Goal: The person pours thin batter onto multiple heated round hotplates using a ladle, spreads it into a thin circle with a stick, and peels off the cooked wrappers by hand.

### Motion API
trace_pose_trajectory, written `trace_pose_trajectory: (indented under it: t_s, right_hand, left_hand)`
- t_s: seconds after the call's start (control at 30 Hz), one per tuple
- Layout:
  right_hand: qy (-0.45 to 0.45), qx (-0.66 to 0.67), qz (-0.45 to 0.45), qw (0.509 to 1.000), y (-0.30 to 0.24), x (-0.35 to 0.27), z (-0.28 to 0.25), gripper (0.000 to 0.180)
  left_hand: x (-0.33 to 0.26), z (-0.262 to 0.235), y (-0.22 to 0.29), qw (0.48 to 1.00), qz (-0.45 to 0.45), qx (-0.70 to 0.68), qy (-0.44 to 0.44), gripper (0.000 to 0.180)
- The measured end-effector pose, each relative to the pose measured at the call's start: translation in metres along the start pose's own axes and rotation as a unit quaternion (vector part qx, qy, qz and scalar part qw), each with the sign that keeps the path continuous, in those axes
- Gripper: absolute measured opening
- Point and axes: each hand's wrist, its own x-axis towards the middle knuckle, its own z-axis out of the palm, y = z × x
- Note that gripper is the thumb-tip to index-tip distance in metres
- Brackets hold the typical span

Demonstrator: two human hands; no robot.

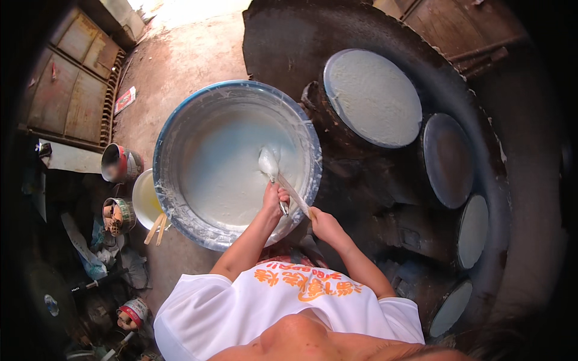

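Right now we stand over the big metal basin [180, 129] of thin white batter [226, 174], with the ladle [269, 162] dipped into it on the side nearest us. Our left hand [274, 197] is closed around the ladle's handle, fingers wrapped tight just above the basin's near rim. Our right hand [324, 224] is closed too, pinching the lower end of a flat pale stick [295, 197], perhaps a scraper; the stick slants up toward the ladle's handle and seems to cross it, though we cannot tell whether they touch.

To do this scoop well, we judge, we should keep the bowl of the ladle level as it leaves the batter, lift straight up, and let the drip fall back inside the basin before carrying it sideways. The stick can wipe the underside clean. A steady, firm hold on the handle matters, since the batter looks runny and would slop at any tilt.

To our right a dark round stove [289, 48] carries a ring of round griddle plates: the far one [372, 97] is coated white, the next [448, 159] looks mostly bare, and two more [472, 231] [451, 308] show pale coating. A small cream bowl [144, 198] and tins sit on the floor to our left.
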Motion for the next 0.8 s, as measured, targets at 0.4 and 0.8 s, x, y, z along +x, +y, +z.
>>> trace_pose_trajectory:
  t_s: [0.4,0.8]
  right_hand:
    - [-0.17,0.564,-0.012,0.808,-0.084,-0.067,-0.138,0.041]
    - [-0.103,0.629,-0.198,0.744,-0.169,-0.072,-0.163,0.038]
  left_hand:
    - [-0.233,0.116,0.008,0.866,-0.173,-0.097,-0.459,0.039]
    - [-0.346,0.169,0.088,0.802,-0.022,0.073,-0.593,0.034]
